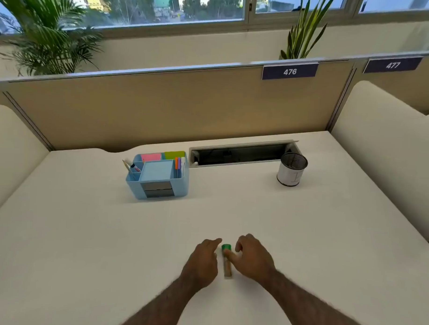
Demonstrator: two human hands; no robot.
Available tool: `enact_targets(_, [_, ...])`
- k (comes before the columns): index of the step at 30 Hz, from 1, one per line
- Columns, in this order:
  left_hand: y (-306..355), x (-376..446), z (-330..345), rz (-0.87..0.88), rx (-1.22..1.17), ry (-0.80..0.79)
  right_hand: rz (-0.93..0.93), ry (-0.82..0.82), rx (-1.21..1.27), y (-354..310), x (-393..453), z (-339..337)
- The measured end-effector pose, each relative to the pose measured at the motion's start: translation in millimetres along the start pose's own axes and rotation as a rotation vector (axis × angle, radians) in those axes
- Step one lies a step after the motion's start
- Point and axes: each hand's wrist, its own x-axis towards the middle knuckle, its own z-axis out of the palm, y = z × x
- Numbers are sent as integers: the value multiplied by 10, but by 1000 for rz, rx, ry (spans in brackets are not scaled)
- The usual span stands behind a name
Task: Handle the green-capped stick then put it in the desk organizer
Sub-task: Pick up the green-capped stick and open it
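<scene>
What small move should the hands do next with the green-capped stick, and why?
Probably close the right hand around the green-capped stick and lift it. It lies flat on the desk between both hands, only a right fingertip touching it, and the desk organizer stands farther back.

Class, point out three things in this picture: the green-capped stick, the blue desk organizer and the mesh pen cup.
green-capped stick [228,266], head view, on its tan body below the thumb.
blue desk organizer [134,186], head view, on its front left wall.
mesh pen cup [290,174], head view, on its white side.
</scene>
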Motion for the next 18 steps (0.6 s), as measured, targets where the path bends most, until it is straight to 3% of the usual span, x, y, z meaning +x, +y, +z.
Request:
enact_targets(4, [15,62,59,-13,-40,-21,29,-79,-53,0,-44,52])
enact_targets(12, [161,183,123,-268,-414,92,55,-17,44,-66,-42,121])
enact_targets(18, [237,313,6,-391,-772,165,111,-98,355,-42,-3,84])
